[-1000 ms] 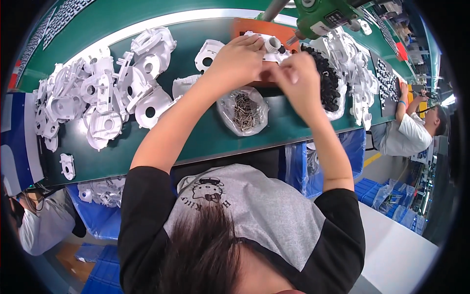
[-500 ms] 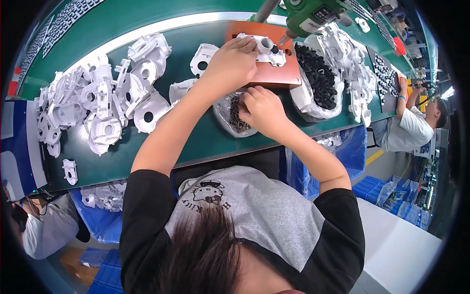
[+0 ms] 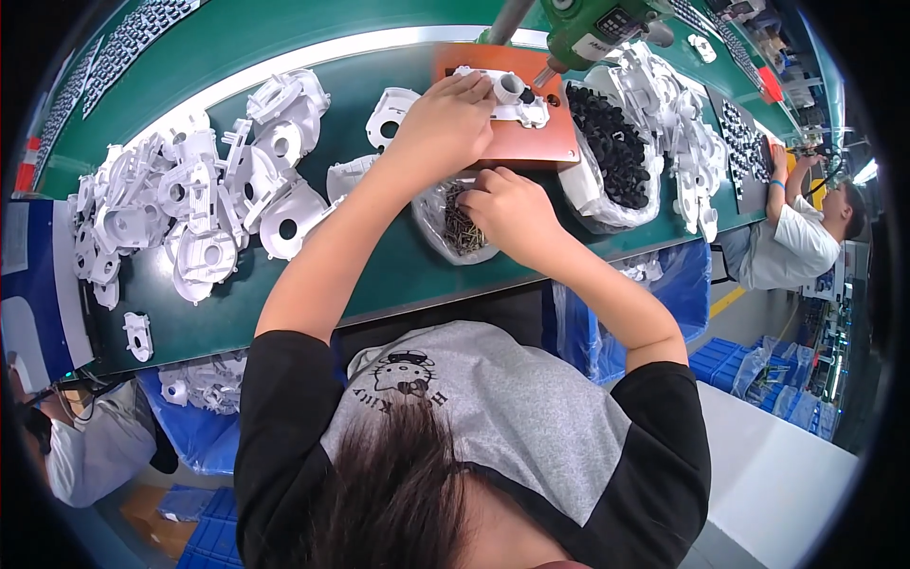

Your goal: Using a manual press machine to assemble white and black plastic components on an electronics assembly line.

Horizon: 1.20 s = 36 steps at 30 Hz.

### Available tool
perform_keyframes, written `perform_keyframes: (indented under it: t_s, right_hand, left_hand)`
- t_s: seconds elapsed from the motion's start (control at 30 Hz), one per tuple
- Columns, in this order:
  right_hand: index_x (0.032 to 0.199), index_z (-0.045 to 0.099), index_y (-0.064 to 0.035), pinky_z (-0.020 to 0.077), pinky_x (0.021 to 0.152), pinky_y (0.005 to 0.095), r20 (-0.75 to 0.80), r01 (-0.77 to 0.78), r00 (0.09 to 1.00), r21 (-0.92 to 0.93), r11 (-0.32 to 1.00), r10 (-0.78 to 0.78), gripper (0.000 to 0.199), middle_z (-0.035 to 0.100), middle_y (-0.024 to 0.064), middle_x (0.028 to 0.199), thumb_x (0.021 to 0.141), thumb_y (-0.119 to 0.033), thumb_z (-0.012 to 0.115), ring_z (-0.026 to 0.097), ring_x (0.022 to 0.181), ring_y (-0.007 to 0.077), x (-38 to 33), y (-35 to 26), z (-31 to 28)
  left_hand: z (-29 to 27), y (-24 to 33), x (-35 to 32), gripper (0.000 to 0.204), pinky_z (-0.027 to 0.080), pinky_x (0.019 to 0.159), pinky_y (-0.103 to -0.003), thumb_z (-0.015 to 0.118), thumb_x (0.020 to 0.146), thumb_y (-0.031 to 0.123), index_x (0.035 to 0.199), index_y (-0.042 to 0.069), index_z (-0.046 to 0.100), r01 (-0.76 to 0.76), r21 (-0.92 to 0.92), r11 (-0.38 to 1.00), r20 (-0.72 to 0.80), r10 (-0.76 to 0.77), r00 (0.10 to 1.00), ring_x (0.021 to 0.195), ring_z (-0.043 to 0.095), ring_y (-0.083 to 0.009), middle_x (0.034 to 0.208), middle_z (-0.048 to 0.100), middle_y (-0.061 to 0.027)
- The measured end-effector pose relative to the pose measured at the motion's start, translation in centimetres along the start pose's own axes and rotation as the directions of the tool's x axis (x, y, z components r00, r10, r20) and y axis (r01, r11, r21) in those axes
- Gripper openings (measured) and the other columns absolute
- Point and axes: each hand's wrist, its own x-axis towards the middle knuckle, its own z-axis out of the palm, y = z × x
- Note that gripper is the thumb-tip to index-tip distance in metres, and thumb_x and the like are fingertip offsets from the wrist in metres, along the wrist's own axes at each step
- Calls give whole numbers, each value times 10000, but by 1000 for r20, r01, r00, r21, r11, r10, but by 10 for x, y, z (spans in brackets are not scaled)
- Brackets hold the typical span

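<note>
My left hand [image 3: 445, 123] lies over the orange plate, its fingers closed on the left end of a white plastic part [image 3: 533, 112] that has a round tube and a small black piece at its middle. Just nearer to me, my right hand [image 3: 512, 213] dips its pinched fingertips into a plastic-lined tub [image 3: 431, 232] of metal screws [image 3: 462, 230]. Whether a screw is between those fingertips is hidden. The orange plate [image 3: 536, 144] rests on the green bench under the tip of a green machine [image 3: 592, 33].
White plastic housings [image 3: 199, 199] are heaped on the left of the bench, with more white parts [image 3: 697, 161] at the right. Beside the plate stands a lined container of black parts [image 3: 607, 142]. A co-worker [image 3: 801, 228] sits at the right; another person [image 3: 100, 441] is at lower left.
My right hand's fingers have shifted slightly over the screws, showing more of them. The left hand stays on the white part. The whole view has moved a little.
</note>
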Motion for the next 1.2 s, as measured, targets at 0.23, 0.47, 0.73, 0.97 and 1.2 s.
perform_keyframes:
  t_s: [0.23,0.47,0.73,0.97,1.2]
  right_hand:
    - [862,651,16,467,557,224,140,-351,925,672,652,354,89,617,34,703,786,-28,639,578,624,76,11,32,-61]
    - [928,582,32,429,521,196,46,-345,841,813,469,540,224,621,59,789,757,-81,672,556,598,73,31,110,-57]
    - [979,623,43,466,611,234,-177,-225,811,786,576,558,314,657,70,829,740,-146,699,567,654,99,47,114,-25]
    - [899,646,27,452,567,259,-256,-323,809,557,765,529,264,625,80,765,727,-161,715,565,625,149,45,108,-21]
    - [896,661,-66,420,778,353,-482,-58,871,87,995,93,180,614,51,883,729,-132,668,521,842,265,28,92,-23]
  left_hand:
    - [5,-4,-5,299,366,1011,-394,503,807,110,1043,-54,585,5,67,998,8,-6,1000,1156,487,-299,1176,561,-165]
    - [4,-2,-2,305,352,1028,-392,493,806,107,1043,-61,587,0,45,999,19,-1,1000,1172,478,-289,1188,556,-169]
    - [3,-2,-4,313,350,1035,-390,494,798,91,1056,-63,581,-4,45,999,-7,4,1000,1172,482,-284,1195,552,-169]
    - [3,-1,-3,319,350,1035,-391,502,796,103,1056,-60,585,6,49,999,2,-6,1000,1178,479,-284,1199,553,-168]
    - [1,5,-2,393,331,1046,-393,550,820,212,1090,-73,560,19,82,996,40,-22,999,1192,465,-305,1227,527,-197]
